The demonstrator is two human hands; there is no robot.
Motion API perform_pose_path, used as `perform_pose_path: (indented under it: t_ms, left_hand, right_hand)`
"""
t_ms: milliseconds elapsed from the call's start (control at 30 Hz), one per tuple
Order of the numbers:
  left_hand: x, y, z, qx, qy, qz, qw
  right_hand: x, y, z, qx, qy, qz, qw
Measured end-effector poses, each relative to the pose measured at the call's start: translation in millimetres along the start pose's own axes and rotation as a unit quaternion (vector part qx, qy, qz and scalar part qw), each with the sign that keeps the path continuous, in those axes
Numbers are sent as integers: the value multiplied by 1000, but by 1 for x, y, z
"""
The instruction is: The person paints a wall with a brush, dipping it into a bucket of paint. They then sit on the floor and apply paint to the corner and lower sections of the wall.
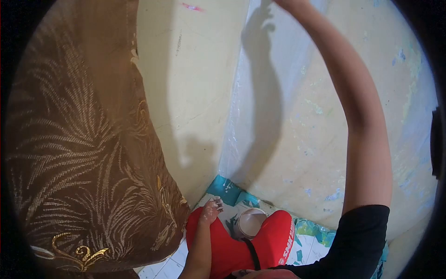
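My right arm, in a black sleeve, reaches up along the wall corner; only the base of my right hand (292, 3) shows at the top edge, and its fingers are out of frame. A shadow of the arm falls on the pale wall strip. My left hand (211, 210), speckled with white, is low near my left knee, over the red trousers (223, 246). Its fingers look bent, and whether they hold anything is too small to tell. Between the knees stands a round tub (251, 222) with pale content inside.
A brown patterned curtain (93, 139) hangs at the left. The cream wall (200, 69) meets a patchy wall (320, 139) at the corner. Teal covering (224, 188) lies along the wall's foot, beside white floor tiles (169, 269). A dark object (436, 142) is at the right edge.
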State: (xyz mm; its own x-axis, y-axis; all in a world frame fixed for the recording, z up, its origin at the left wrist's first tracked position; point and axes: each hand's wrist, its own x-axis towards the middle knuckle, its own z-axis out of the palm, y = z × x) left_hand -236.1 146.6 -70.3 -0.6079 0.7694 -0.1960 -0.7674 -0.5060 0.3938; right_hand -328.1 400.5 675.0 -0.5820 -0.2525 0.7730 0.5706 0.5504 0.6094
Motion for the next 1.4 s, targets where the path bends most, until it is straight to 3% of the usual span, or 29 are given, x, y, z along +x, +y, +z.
perform_pose_path:
  t_ms: [33, 167, 233, 300, 367, 533, 633, 733, 833, 967, 1033, 1067, 1133, 1267, 1300, 1367, 1400]
  left_hand:
    - [1, 0, -2, 5, -14, 5, 1000]
    - [0, 0, 3, 2, -23, 1, 1000]
    - [1, 0, 5, 15, -29, -4, 999]
    - [-1, 0, 6, 28, -33, -13, 999]
    - [-1, -1, 11, 35, -13, -15, 999]
    - [-4, -5, 6, 49, -62, 8, 997]
    - [-12, -1, 13, 49, -52, -4, 997]
    - [-11, -1, 11, 92, -54, 14, 994]
    - [-15, -3, 11, 103, -44, 19, 994]
    - [-10, -5, 3, 110, -51, 0, 993]
    - [-7, -8, 9, 137, -30, 0, 990]
    - [-7, -10, 11, 161, -8, 1, 987]
    - [-2, -16, 11, 224, 13, -6, 975]
    - [-2, -31, 10, 326, 67, 1, 943]
    - [0, -35, 10, 329, 70, 6, 942]
    - [5, -44, 13, 338, 166, -25, 926]
    - [5, -50, 14, 341, 172, -22, 924]
  right_hand:
    - [-15, -18, 27, -8, -4, -37, 999]
    - [-155, -116, 28, 94, -54, -144, 984]
    - [-224, -163, 26, 160, -132, -202, 957]
    - [-288, -207, 23, 239, -212, -216, 923]
    - [-340, -248, 22, 275, -236, -244, 900]
    - [-435, -335, 24, 354, -301, -254, 848]
    - [-455, -359, 23, 392, -318, -212, 837]
    - [-474, -371, 29, 444, -421, -76, 788]
    - [-494, -348, 17, 459, -487, -22, 742]
    - [-543, -321, 14, 521, -474, 98, 703]
    - [-570, -307, 12, 591, -441, 228, 636]
    - [-585, -302, 9, 593, -440, 232, 633]
    - [-615, -292, 5, 685, -374, 377, 498]
    - [-681, -270, -17, 664, -372, 473, 444]
    - [-691, -269, -14, 669, -370, 470, 442]
    - [-705, -269, 0, 675, -388, 466, 421]
    - [-708, -267, 5, 669, -403, 447, 438]
